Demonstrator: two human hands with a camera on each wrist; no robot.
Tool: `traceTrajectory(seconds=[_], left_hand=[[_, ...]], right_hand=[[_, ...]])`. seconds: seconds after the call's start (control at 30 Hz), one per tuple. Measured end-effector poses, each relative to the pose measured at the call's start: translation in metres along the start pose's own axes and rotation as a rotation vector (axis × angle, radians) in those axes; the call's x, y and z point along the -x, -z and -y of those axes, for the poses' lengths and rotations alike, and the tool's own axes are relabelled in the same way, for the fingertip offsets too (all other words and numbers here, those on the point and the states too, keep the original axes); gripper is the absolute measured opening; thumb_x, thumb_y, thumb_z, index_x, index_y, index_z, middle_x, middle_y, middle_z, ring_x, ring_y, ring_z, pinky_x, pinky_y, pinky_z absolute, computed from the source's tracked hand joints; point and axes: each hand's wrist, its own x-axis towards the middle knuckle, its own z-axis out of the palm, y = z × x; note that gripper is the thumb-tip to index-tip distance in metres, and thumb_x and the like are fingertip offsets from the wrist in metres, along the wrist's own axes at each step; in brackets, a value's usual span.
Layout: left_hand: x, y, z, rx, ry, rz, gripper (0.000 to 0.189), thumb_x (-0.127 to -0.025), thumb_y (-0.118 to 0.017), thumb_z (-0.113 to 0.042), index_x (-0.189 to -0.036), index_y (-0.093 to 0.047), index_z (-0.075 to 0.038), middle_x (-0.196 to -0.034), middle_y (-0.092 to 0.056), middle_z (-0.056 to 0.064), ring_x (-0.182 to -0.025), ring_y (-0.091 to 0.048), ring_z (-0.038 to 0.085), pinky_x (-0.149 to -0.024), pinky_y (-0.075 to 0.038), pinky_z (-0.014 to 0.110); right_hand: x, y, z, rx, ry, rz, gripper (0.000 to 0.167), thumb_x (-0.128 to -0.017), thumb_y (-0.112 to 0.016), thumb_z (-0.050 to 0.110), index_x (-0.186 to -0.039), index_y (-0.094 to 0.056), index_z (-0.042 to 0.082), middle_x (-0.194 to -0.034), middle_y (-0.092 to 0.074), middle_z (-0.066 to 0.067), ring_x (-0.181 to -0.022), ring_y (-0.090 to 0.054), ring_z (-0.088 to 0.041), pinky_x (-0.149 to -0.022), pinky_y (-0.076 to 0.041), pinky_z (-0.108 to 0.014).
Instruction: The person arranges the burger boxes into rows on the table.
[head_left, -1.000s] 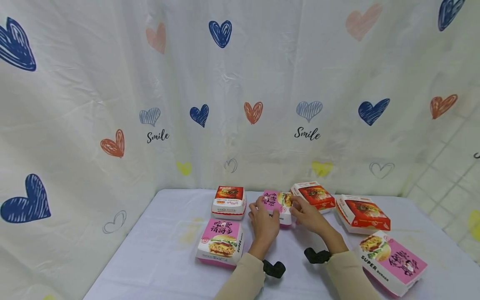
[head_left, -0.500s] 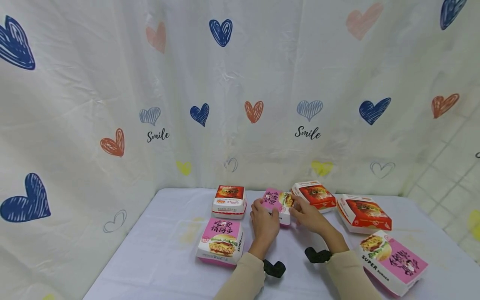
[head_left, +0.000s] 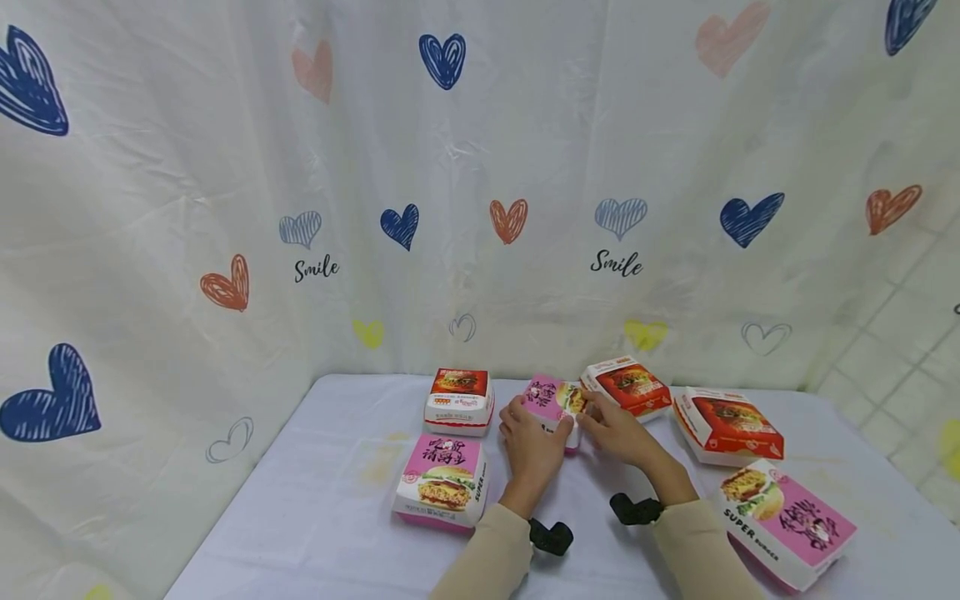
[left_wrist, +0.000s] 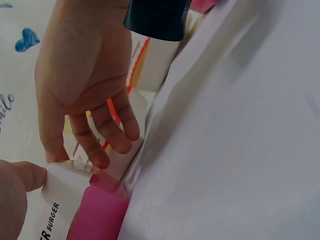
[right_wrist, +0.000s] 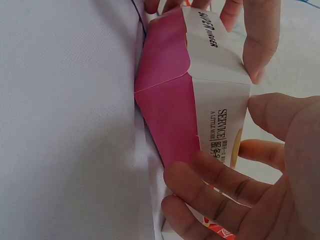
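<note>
A pink and white burger box (head_left: 546, 393) lies at the back middle of the table, between both hands. My left hand (head_left: 529, 450) holds its left side, with the thumb on the lettered front edge. My right hand (head_left: 618, 431) grips the right side. In the right wrist view its thumb touches the corner of the box (right_wrist: 220, 100), and its fingers bend loosely against the side panel. In the left wrist view, the left thumb (left_wrist: 32, 175) rests at the lettered panel, and most of the left hand is out of frame.
To the left stand a red-topped box (head_left: 459, 412) and another pink box (head_left: 442, 479) in front of it. At right are two red boxes (head_left: 628, 385) (head_left: 731, 423) and a pink box (head_left: 787, 521). A heart-printed curtain (head_left: 525, 150) hangs behind the white-covered table (head_left: 315, 508).
The left thumb has shifted slightly right and up along the front edge of the middle box. The right hand and the other boxes have hardly moved; the head view has tilted a little.
</note>
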Motion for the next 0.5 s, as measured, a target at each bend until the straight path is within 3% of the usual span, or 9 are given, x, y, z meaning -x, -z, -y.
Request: traceTrajectory(seconds=[0.1,0.2,0.33,0.5], left_hand=[[-0.0008,-0.0003,-0.0004,0.002,0.005,-0.002,0.089,-0.086,-0.08,-0.046,-0.15,-0.032,-0.007,-0.147,-0.036,0.017,-0.126,-0.042,0.034,-0.108,-0.043,0.055],[-0.0022,-0.0008,-0.0003,0.002,0.01,-0.006,0.089,-0.086,-0.08,-0.045,-0.15,-0.032,-0.007,-0.148,-0.035,0.018,-0.128,-0.041,0.034,-0.109,-0.042,0.055],[-0.0032,-0.0018,0.0011,-0.008,0.016,-0.016,0.088,-0.086,-0.08,-0.043,-0.15,-0.033,-0.006,-0.148,-0.035,0.018,-0.128,-0.041,0.035,-0.108,-0.042,0.055],[-0.0027,-0.001,0.0017,-0.016,0.013,-0.025,0.087,-0.086,-0.079,-0.041,-0.15,-0.033,-0.005,-0.147,-0.035,0.019,-0.127,-0.042,0.034,-0.107,-0.042,0.054]], right_hand=[[-0.0008,0.0005,-0.0013,0.013,0.024,-0.012,0.054,-0.105,-0.057,0.027,-0.15,-0.042,0.003,-0.105,-0.064,-0.017,-0.075,-0.062,-0.021,-0.07,-0.052,-0.037],[-0.001,0.0002,-0.0018,0.029,0.031,-0.039,0.057,-0.104,-0.058,0.027,-0.151,-0.04,-0.001,-0.118,-0.063,-0.023,-0.093,-0.065,-0.028,-0.088,-0.056,-0.048],[0.0001,0.0,-0.0008,0.035,0.03,-0.054,0.065,-0.104,-0.058,0.03,-0.153,-0.034,-0.006,-0.141,-0.051,-0.032,-0.127,-0.054,-0.046,-0.11,-0.041,-0.064],[0.001,-0.0002,-0.0006,0.035,0.024,-0.045,0.072,-0.104,-0.059,0.034,-0.155,-0.03,-0.007,-0.151,-0.039,-0.035,-0.141,-0.039,-0.052,-0.115,-0.032,-0.067]])
